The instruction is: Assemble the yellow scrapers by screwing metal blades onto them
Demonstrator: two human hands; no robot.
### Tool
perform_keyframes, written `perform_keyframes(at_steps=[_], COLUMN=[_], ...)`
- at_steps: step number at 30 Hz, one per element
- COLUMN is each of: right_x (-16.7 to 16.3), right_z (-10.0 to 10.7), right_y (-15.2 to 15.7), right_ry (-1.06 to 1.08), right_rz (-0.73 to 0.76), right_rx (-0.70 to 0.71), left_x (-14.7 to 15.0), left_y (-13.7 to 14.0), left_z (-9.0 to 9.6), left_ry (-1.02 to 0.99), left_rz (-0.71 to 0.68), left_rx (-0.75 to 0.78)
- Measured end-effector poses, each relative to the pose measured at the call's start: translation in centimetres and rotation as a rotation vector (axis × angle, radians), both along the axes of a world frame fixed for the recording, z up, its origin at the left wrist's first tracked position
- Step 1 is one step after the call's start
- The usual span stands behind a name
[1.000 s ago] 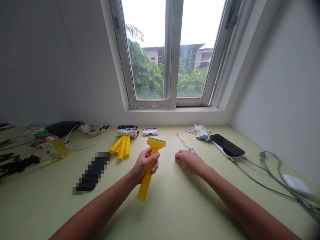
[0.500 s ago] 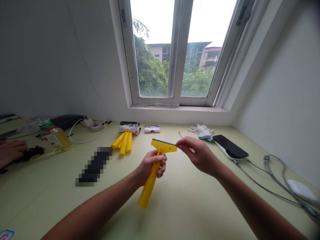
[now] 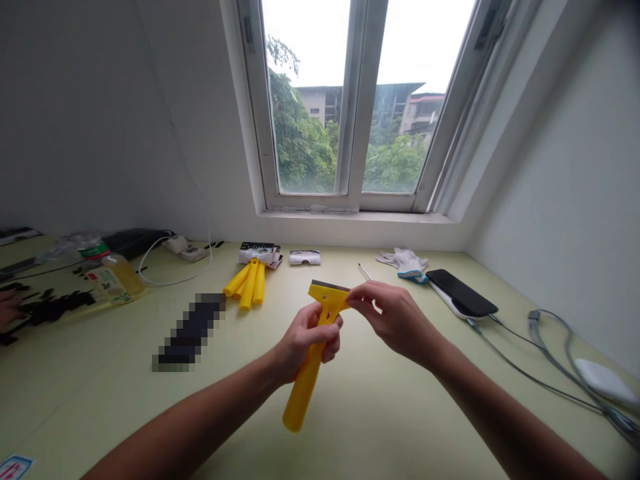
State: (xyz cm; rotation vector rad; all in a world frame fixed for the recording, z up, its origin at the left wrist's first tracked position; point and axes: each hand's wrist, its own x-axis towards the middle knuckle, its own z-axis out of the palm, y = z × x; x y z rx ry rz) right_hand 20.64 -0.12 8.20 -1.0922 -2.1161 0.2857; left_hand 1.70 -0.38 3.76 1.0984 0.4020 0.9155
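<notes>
A yellow scraper (image 3: 303,387) with a dark blade along its wide head is held up over the table, handle pointing down and toward me. My left hand (image 3: 311,337) wraps round the handle just below the head. At the head's right end, my right hand (image 3: 385,310) pinches with thumb and forefinger, touching the yellow plastic. Whether a small part sits between those fingertips is hidden. One screw shows in the left half of the head. Behind my right hand lies a thin screwdriver (image 3: 365,271).
Several yellow scraper handles (image 3: 247,287) in packaging lie at the back left, beside a small white packet (image 3: 305,257). White gloves (image 3: 404,261), a phone (image 3: 460,293) and cables lie right. A bottle (image 3: 117,279) and another person's hand (image 3: 10,310) are left.
The scraper has tilted and shifted slightly right and toward me in my left hand. My right fingertips have moved a little left, now covering the right end of the scraper head.
</notes>
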Motion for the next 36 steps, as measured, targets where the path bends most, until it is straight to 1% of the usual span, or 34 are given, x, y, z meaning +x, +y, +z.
perform_keyframes(at_steps=[3, 6, 8, 12, 14, 16, 20, 23, 25, 27, 29, 32, 34, 36], right_x=[-0.2, -0.2, -0.2, -0.3, -0.4, -0.5, -0.7, -0.9, -1.0, -0.9, -0.7, -0.4, -0.4, -0.5], right_z=[-0.1, -0.3, -0.6, -1.2, -1.6, -1.8, -2.0, -2.2, -2.4, -2.8, -3.3, -3.8, -3.9, -3.9], right_y=[0.0, 0.2, 0.4, 0.8, 1.0, 1.2, 1.3, 1.2, 1.4, 1.8, 2.4, 3.1, 3.2, 3.2], right_ry=[0.018, 0.016, 0.010, 0.027, 0.055, 0.087, 0.161, 0.215, 0.255, 0.305, 0.371, 0.501, 0.553, 0.553], right_rz=[-0.068, -0.094, -0.090, -0.052, -0.031, -0.027, -0.037, -0.083, -0.123, -0.116, -0.028, 0.151, 0.216, 0.233], right_rx=[-0.050, -0.095, -0.079, 0.026, 0.051, 0.045, -0.013, -0.044, -0.085, -0.169, -0.298, -0.480, -0.542, -0.570], left_x=[0.0, 0.0, -0.1, -0.1, -0.1, -0.1, -0.1, 0.0, 0.0, 0.1, 0.1, 0.3, 0.4, 0.4], left_y=[0.0, 0.2, 0.3, 0.4, 0.4, 0.4, 0.4, 0.3, 0.2, 0.2, 0.2, 0.5, 0.7, 0.9], left_z=[-0.1, -0.2, -0.2, -0.2, -0.2, -0.3, -0.3, -0.3, -0.3, -0.4, -0.6, -1.1, -1.4, -1.7], left_ry=[-0.006, -0.008, -0.006, -0.003, -0.004, -0.005, 0.001, 0.010, 0.019, 0.033, 0.054, 0.090, 0.104, 0.104], left_rz=[-0.004, -0.012, -0.014, -0.025, -0.031, -0.031, -0.023, -0.008, 0.005, 0.014, 0.024, 0.048, 0.052, 0.056], left_rx=[-0.016, -0.031, -0.039, -0.065, -0.078, -0.085, -0.068, -0.036, -0.017, -0.012, -0.025, -0.063, -0.073, -0.072])
